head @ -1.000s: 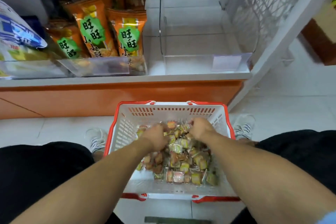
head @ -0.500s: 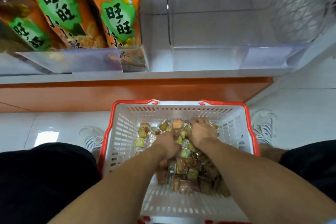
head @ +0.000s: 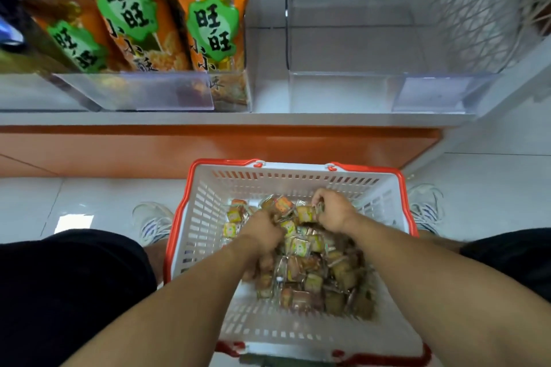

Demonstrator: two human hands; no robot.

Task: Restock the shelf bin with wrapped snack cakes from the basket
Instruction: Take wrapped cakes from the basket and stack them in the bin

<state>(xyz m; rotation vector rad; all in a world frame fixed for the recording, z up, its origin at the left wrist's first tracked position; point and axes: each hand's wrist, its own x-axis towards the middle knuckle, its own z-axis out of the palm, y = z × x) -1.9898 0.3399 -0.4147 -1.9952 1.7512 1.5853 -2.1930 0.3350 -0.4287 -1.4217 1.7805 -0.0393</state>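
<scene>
Glossy white floor tiles (head: 89, 199) run under an orange-fronted shelf (head: 208, 119) — its clear bin (head: 343, 89) stands bare. Below, the basket (head: 298, 179) holds wrapped snack cakes (head: 310, 271); left hand (head: 262, 232) and right hand (head: 334, 211) — fingers curled — grip cakes.

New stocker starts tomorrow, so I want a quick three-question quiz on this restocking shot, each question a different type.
1. True or false: the clear shelf bin on the right already holds snack cakes.
2. Where are both hands, left hand and right hand?
A. on the shelf
B. in the basket
C. on the orange snack bags
3. Fill in: the basket's rim is ___.

Key: 1 false; 2 B; 3 red.
</scene>
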